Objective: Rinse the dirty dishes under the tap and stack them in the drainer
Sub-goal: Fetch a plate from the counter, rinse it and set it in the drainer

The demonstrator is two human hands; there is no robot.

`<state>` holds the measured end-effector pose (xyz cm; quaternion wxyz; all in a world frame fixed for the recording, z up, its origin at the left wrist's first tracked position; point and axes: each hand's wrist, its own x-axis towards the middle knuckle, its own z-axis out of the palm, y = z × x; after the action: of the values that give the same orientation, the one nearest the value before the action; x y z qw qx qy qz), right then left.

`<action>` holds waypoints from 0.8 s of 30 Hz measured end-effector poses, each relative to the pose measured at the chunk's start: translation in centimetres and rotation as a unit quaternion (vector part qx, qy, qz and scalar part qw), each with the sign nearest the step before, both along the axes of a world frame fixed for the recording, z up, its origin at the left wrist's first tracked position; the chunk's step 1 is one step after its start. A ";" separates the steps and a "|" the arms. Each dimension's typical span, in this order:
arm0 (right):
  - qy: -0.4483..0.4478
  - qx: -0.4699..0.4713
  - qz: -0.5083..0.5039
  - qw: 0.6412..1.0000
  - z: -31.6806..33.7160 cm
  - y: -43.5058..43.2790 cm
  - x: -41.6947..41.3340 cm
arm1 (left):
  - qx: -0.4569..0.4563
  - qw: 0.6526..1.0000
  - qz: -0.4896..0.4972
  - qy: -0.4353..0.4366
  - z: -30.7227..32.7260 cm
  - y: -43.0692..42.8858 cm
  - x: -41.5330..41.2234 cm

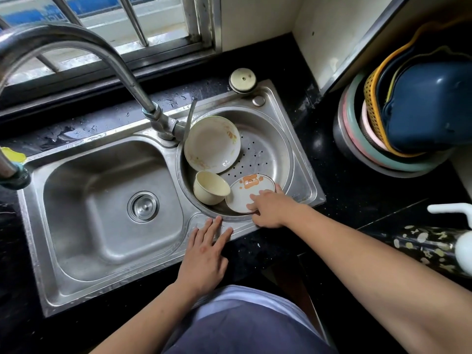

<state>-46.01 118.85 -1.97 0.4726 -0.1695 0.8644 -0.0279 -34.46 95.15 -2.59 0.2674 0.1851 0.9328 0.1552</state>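
Head camera is looking steeply down from above, close over the sink (pixel 107 282) and desk (pixel 344 200). Single wide-angle view, facing the window (pixel 102 34).

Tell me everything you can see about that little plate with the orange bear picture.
The small plate is round, white and glossy, likely ceramic, with an orange bear print near its far rim. It sits tilted in the round perforated metal drainer, beside a cream cup. The right hand grips its near edge, thumb on top.

Daylight is coming through the metal-framed barred window (pixel 107 29) in the upper left of the frame, shining on the wet black stone countertop (pixel 339 200) and cream wall (pixel 258 19) at upper centre.
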 end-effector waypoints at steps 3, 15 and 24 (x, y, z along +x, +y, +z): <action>0.008 0.000 -0.001 1.000 -0.1 -0.1 0.3 | 0.001 1.000 -0.002 0.004 -0.2 0.0 0.0; 0.028 0.002 -0.016 0.999 -0.6 -0.2 1.2 | 0.004 1.000 -0.008 0.008 -0.5 -0.4 0.0; 0.059 0.001 -0.021 0.998 -0.6 -0.5 1.9 | 0.002 1.000 -0.011 0.003 -0.4 -0.5 -0.2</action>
<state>-44.10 118.39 -2.54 0.4206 -0.1520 0.8940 -0.0272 -34.62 94.69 -2.99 0.2661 0.1966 0.9310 0.1540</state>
